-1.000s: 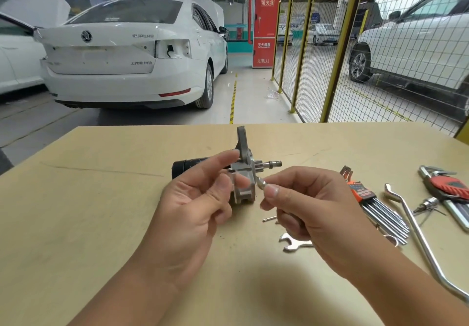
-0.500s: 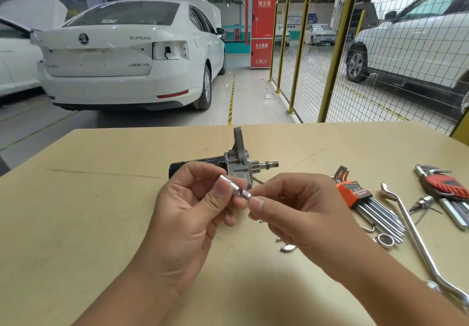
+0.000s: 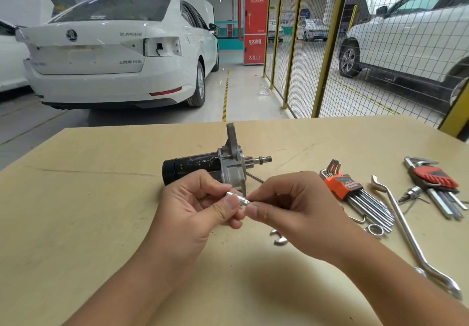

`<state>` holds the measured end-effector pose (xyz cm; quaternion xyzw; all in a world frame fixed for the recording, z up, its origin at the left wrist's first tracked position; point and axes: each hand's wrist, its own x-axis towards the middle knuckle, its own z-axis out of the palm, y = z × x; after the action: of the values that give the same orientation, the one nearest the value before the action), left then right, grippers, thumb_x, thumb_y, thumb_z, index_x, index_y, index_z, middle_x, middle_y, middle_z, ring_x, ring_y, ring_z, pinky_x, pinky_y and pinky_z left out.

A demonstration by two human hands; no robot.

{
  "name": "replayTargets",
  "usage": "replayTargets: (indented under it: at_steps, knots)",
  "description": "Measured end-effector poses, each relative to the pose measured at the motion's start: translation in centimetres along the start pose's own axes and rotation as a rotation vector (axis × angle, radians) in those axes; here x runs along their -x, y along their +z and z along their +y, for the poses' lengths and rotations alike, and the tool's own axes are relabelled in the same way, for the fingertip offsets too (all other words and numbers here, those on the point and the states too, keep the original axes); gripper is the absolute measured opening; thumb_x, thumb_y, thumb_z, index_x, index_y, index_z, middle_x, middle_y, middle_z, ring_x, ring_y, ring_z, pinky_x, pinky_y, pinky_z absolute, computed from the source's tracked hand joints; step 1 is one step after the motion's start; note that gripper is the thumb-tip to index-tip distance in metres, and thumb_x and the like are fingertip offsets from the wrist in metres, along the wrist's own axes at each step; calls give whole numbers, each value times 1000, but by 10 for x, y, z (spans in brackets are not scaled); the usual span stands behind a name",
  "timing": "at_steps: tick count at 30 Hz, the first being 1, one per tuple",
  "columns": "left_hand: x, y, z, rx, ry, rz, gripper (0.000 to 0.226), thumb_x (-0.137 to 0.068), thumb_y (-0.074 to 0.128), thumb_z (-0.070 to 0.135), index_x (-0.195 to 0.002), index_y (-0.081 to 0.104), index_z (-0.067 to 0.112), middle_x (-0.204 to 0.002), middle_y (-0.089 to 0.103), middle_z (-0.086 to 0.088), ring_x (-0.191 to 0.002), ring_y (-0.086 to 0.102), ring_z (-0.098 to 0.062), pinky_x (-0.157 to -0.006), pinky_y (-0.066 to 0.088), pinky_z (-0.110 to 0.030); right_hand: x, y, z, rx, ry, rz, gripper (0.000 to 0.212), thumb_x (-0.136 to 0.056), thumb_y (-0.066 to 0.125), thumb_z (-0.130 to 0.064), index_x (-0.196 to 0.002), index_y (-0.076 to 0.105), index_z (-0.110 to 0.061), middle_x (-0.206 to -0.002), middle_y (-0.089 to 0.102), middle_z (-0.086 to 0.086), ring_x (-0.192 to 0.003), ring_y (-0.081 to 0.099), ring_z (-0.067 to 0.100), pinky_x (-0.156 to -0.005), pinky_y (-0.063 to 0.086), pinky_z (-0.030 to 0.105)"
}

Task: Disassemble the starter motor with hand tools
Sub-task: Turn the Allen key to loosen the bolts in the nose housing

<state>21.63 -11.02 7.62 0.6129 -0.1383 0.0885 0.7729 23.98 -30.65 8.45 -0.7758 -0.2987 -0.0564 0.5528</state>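
Head view:
Left hand point(image 3: 200, 209): we see it pinching a small silver socket point(image 3: 237, 198).
Right hand point(image 3: 286, 204): pinches the socket's other end, probably.
Starter motor point(image 3: 210, 165): lies on table point(image 3: 76, 198) behind hands.
Writing: car point(image 3: 114, 51) badge "SUPERB".

A white sedan point(image 3: 114, 54) stands beyond the table point(image 3: 76, 198), its tail toward it. Right of the sedan rises a red fire cabinet point(image 3: 256, 26), then a yellow-posted mesh fence point(image 3: 330, 46), with a white SUV point(image 3: 411, 34) behind the mesh
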Motion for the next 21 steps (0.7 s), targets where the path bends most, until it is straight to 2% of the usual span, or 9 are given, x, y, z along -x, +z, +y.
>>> replayTargets:
  at_steps: [6, 9, 12, 13, 15, 17, 19, 20, 21]
  knots:
    - [3, 2, -9, -140, 54, 18, 14, -77, 78, 10, -74, 64, 10, -68, 70, -15, -57, 65, -29, -48, 50, -30, 0, -4, 3, 17, 12, -40, 6, -86, 79, -24, -81, 77, -21, -61, 64, 5, -47, 51, 10, -44, 42, 22]
    - [4, 6, -10, -248, 88, 52, 17, -80, 84, 16, -78, 68, 11, -64, 70, -8, -50, 62, -18, -46, 48, -27, -3, -4, 4, 26, 44, -35, 11, -86, 79, -32, -82, 77, -22, -61, 63, 4, -48, 50, 8, -43, 43, 22]
    - [0, 3, -11, -588, 341, 116, 7, -84, 82, 30, -87, 78, 24, -79, 71, 6, -64, 66, -13, -55, 52, -28, -8, -7, 8, 29, 80, -6, 21, -81, 78, -44, -96, 78, -29, -61, 61, -1, -53, 53, 9, -51, 48, 31]
    - [-4, 0, -11, -744, 449, 149, 15, -84, 80, 36, -95, 79, 26, -91, 70, 9, -77, 67, -15, -64, 54, -30, -10, -9, 10, 33, 85, 40, 20, -81, 78, -45, -98, 78, -33, -63, 61, 2, -54, 53, 13, -53, 48, 32]
    - [-16, -7, -11, -1095, 517, 194, 53, -78, 73, 56, -122, 74, 26, -119, 66, 6, -109, 61, -22, -90, 53, -36, -14, -15, 17, 85, 102, 181, 9, -85, 79, -39, -94, 78, -40, -65, 62, 6, -59, 58, 28, -57, 47, 36]
    - [-33, -11, -10, -1487, 304, 90, 101, -69, 65, 78, -155, 43, 29, -155, 46, -2, -143, 38, -27, -115, 38, -48, -17, -21, 25, 145, 143, 313, 10, -88, 79, -34, -89, 76, -43, -65, 65, 2, -67, 65, 30, -62, 51, 40]
    - [-52, -13, -11, -1723, 32, -89, 132, -60, 58, 93, -164, 1, 34, -172, 15, 1, -158, 10, -22, -127, 16, -55, -17, -25, 30, 219, 193, 365, 8, -87, 78, -35, -85, 75, -42, -63, 66, -6, -61, 63, 15, -59, 47, 32]
    - [-59, -13, -13, -1737, -32, -136, 137, -58, 58, 95, -163, -6, 34, -172, 15, 4, -158, 10, -21, -127, 12, -57, -16, -27, 32, 282, 215, 356, 6, -86, 78, -37, -82, 75, -40, -62, 66, -11, -57, 59, 9, -56, 43, 29]
    - [-66, -13, -15, -1725, -48, -146, 135, -59, 58, 94, -163, -3, 34, -168, 23, 6, -156, 20, -20, -126, 15, -56, -16, -29, 33, 359, 238, 334, 6, -84, 78, -39, -80, 75, -39, -62, 65, -15, -57, 57, 6, -56, 41, 27]
